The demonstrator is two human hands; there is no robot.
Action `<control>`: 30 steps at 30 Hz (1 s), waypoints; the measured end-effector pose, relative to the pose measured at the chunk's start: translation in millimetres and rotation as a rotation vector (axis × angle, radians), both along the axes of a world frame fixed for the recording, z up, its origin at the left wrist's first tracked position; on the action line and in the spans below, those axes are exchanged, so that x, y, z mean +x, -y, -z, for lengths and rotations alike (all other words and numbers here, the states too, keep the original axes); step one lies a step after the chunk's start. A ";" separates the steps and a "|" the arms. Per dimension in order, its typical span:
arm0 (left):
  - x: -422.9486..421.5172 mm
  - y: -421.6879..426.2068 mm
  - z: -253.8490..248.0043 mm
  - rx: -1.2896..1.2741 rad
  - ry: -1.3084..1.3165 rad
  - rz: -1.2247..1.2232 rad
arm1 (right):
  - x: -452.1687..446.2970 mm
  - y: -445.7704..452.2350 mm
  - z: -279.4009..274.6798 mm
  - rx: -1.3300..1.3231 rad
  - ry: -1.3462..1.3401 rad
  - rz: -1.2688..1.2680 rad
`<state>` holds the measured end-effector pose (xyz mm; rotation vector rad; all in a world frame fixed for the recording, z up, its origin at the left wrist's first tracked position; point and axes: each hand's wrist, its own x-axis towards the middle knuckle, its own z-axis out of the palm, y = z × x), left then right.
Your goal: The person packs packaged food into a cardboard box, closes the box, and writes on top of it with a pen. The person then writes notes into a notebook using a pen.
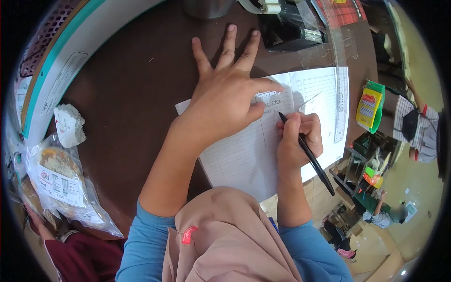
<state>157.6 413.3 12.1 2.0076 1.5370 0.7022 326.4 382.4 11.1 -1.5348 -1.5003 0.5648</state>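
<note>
My left hand (225,91) lies with its fingers spread, partly over the table and partly over the upper left of an open lined notebook (239,160). Its thumb and index finger rest on the page near some handwriting. My right hand (300,138) grips a black pen (315,162), whose tip points at the page just below the written lines. A clear ruler (339,108) lies along the notebook's right page.
A black tape dispenser (291,35) and a metal container (209,7) stand at the far side. Bagged food (63,176) and a white crumbly block (69,125) sit at left. Other people (420,127) are at the right; a maroon-clothed person (82,256) is lower left.
</note>
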 end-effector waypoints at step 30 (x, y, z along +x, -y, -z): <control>0.8 -1.6 -0.8 -0.008 0.005 -0.014 | 2.1 -5.2 1.9 0.046 0.010 -0.036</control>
